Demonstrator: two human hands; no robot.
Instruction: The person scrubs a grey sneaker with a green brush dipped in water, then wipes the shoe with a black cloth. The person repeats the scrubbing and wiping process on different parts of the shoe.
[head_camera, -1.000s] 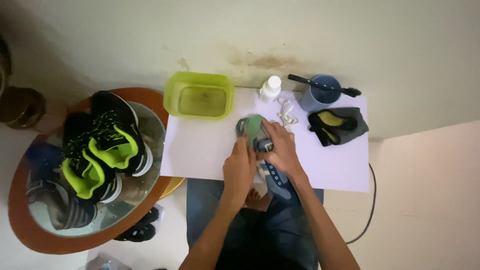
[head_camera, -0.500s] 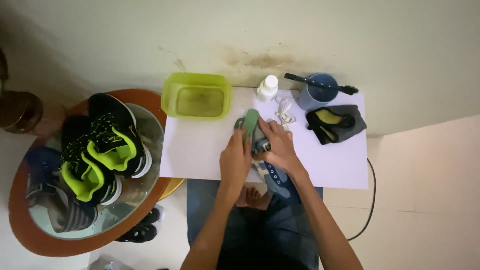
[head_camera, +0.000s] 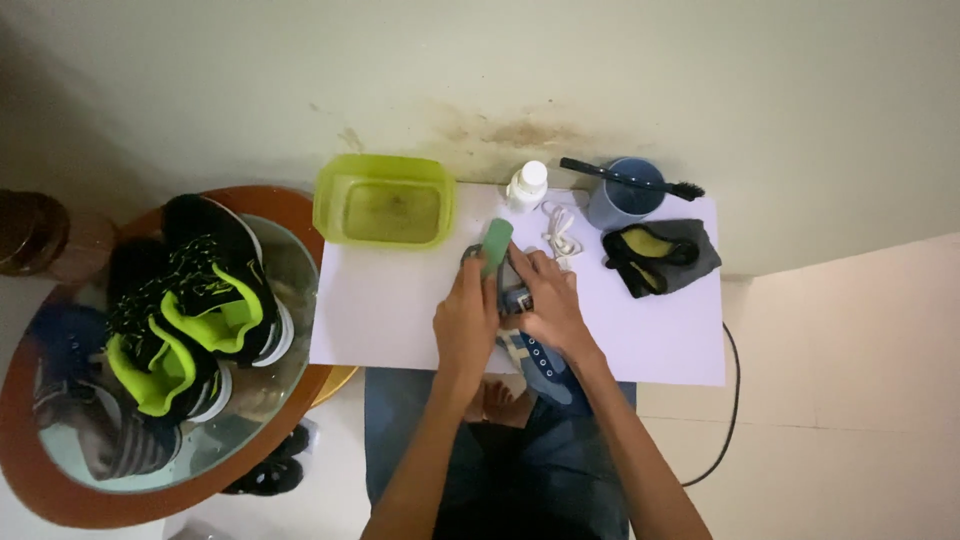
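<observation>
A blue shoe (head_camera: 537, 362) with white eyelets lies over the near edge of the white board (head_camera: 660, 330), toe toward the wall. My left hand (head_camera: 466, 322) holds a green insole (head_camera: 495, 248) that sticks up out of the shoe's opening. My right hand (head_camera: 547, 305) grips the shoe's upper beside it. The two hands touch. Most of the shoe's front is hidden under them.
A lime plastic tub (head_camera: 386, 201) of water, a white bottle (head_camera: 527, 185), white laces (head_camera: 559, 232), a blue mug (head_camera: 626, 195) with a black brush (head_camera: 630, 178) and a grey cloth (head_camera: 662, 256) line the board's far side. Black-and-lime sneakers (head_camera: 190, 310) sit on a round glass table (head_camera: 300, 260) at left.
The view has shifted slightly. My hands stay on the shoe; the green insole now stands a little more upright and farther out.
</observation>
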